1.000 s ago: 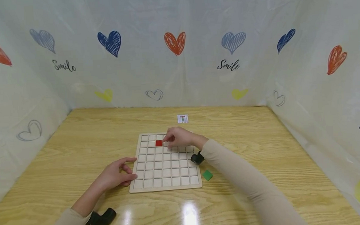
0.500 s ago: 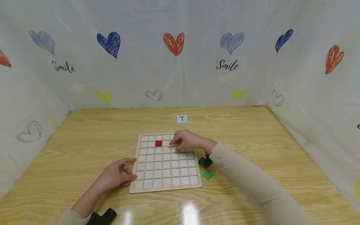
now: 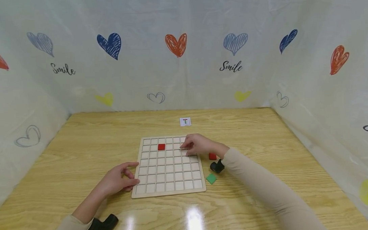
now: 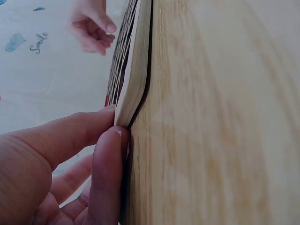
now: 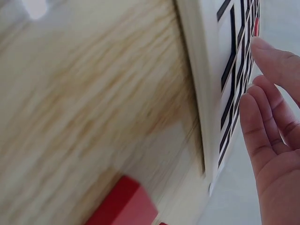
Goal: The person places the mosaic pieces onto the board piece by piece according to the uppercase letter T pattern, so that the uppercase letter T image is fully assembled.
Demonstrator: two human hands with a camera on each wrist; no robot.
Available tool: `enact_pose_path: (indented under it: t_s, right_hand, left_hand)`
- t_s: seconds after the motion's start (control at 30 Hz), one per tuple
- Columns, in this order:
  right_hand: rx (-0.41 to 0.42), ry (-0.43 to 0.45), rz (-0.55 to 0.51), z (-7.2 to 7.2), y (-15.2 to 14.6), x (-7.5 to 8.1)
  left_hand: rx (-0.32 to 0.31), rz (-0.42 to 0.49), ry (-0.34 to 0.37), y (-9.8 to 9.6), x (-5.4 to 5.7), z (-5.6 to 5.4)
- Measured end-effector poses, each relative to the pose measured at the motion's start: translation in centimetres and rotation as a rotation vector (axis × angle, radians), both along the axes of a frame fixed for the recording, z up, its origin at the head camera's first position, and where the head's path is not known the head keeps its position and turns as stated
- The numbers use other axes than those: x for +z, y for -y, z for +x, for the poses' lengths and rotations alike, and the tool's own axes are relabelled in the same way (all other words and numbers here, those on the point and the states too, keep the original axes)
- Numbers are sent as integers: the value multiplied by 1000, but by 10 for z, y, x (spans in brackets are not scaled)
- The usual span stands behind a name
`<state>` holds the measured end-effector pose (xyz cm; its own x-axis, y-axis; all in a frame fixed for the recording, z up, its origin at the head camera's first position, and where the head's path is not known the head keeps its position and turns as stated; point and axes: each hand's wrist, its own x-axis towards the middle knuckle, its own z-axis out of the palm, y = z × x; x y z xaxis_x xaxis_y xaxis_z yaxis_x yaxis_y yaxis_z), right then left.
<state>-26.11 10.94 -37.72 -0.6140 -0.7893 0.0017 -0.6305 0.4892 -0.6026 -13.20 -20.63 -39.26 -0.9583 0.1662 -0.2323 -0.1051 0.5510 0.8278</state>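
Note:
A wooden grid board [image 3: 169,194] lies on the table, with a red square tile [image 3: 161,147] in one cell near its far side. My left hand [image 3: 117,178] touches the board's left edge with thumb and index finger spread apart; the left wrist view shows fingertips [image 4: 107,115] against the rim. Over the board's far right part is my right hand [image 3: 200,144], its fingers loosely bent and holding nothing. Another red tile [image 3: 213,156] rests on the table right of the board, also a thick red piece [image 5: 125,204] in the right wrist view. Nearer lies a green tile [image 3: 211,178].
A small printed card [image 3: 185,121] with a red and green T-shaped pattern lies beyond the board. Black wrist devices [image 3: 105,224] sit at both sleeves. A white curtain [image 3: 182,71] with printed hearts surrounds the wooden table [image 3: 248,133] at the back and sides.
My right hand has moved right, away from the red tile in the board. The red tile on the table has come into view from behind the right arm. The left hand stays put.

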Motion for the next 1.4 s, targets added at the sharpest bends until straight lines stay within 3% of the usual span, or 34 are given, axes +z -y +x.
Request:
enact_pose_path:
  t_s: [0.33,0.57,0.9,1.13,1.4]
  right_hand:
    - [-15,-33,-12,2,-13,-1]
    - [-49,-33,-31,6,-25,-1]
    - [-78,24,-66,10,-41,-6]
    - [-98,-1,-49,14,-54,-8]
    - [-113,10,-47,22,-65,-10]
  left_hand:
    - [25,-3,13,-1,0,-1]
    - [8,-1,6,-2,-1,-1]
    - [27,-12,9,-2,-1,0]
    - [-1,5,0,-2,1,1]
    - [16,-21,11,-1,0,0]
